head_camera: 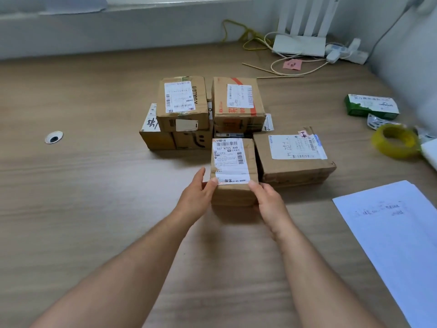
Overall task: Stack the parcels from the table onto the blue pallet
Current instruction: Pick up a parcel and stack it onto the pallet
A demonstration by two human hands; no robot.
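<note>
Several brown cardboard parcels with white labels sit grouped in the middle of the wooden table (94, 185). The nearest small parcel (233, 166) is held between both hands: my left hand (197, 197) grips its left side with the thumb on top, and my right hand (269, 200) grips its right side the same way. A flat parcel (293, 159) lies right beside it. Behind, two parcels (181, 102) (237, 102) rest on top of lower boxes (175, 138). No blue pallet is in view.
A white sheet of paper (390, 233) lies at the near right. A yellow tape roll (396, 140) and a green-and-white box (371, 106) sit at the right edge. Cables and a white router (300, 43) occupy the back right. A cable hole (54, 137) is at the left.
</note>
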